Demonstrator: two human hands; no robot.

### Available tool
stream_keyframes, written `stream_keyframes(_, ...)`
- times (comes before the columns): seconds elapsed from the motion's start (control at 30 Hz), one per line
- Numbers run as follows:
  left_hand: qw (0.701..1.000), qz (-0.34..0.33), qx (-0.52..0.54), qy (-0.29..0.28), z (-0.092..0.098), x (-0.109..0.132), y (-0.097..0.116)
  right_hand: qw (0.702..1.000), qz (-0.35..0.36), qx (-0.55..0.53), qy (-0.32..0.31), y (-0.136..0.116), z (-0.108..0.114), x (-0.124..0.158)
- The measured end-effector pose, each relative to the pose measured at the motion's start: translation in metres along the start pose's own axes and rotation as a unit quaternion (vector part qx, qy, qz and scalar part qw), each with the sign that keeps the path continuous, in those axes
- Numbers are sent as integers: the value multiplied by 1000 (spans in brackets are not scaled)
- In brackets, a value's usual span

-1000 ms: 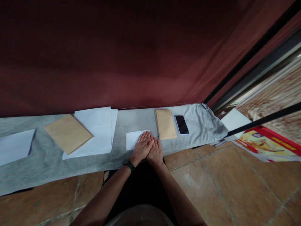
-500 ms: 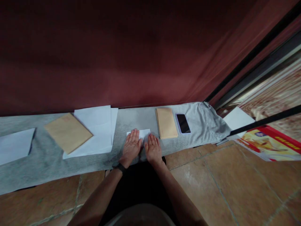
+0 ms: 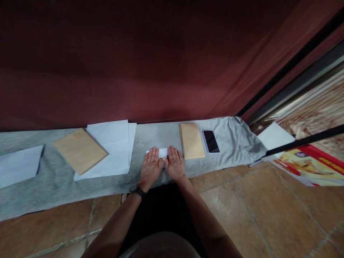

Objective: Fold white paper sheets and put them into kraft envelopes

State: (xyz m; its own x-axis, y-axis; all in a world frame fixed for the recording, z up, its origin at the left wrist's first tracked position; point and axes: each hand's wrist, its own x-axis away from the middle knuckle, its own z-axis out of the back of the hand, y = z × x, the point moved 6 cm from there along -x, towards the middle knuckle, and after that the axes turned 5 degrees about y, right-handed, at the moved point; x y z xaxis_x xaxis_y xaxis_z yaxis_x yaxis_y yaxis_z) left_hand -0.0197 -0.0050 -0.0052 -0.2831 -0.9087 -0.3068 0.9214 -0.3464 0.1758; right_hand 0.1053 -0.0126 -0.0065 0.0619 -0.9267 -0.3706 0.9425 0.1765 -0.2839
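A small white piece of folded paper (image 3: 163, 153) lies on the grey cloth in front of me, mostly covered by my hands. My left hand (image 3: 151, 169) rests flat on its left part, fingers stretched out. Flat on the right part is my right hand (image 3: 174, 164), its fingers also straight. The two thumbs nearly meet over the paper's near side. Just right of my right hand sits a stack of brown envelopes (image 3: 192, 141), with a phone (image 3: 211, 141), screen dark, beside it.
To the left, a single brown envelope (image 3: 80, 151) overlaps white paper sheets (image 3: 115, 143). More white paper (image 3: 20, 165) lies at the far left. The grey cloth (image 3: 64, 191) covers a long narrow surface against a dark red wall (image 3: 161, 71). A colourful box (image 3: 313, 165) stands at right.
My right hand has shifted slightly inward and up over the paper's right end, its thumb now close to my left thumb. My left hand stays nearly in place.
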Motion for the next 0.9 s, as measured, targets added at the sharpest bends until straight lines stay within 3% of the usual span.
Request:
stream_keyframes(0.53, 995, 94, 11, 26, 5, 15, -24, 998, -24, 36, 45, 5, 5, 16)
stream_keyframes(0.7, 993, 113, 15, 18, 2, 15, -25, 995, -36, 39, 79, -2, 12, 34)
stream_keyframes(0.9, 994, 110, 2, 16, 2, 15, -24, 997, 4, 28, 66, -9, 19, 58)
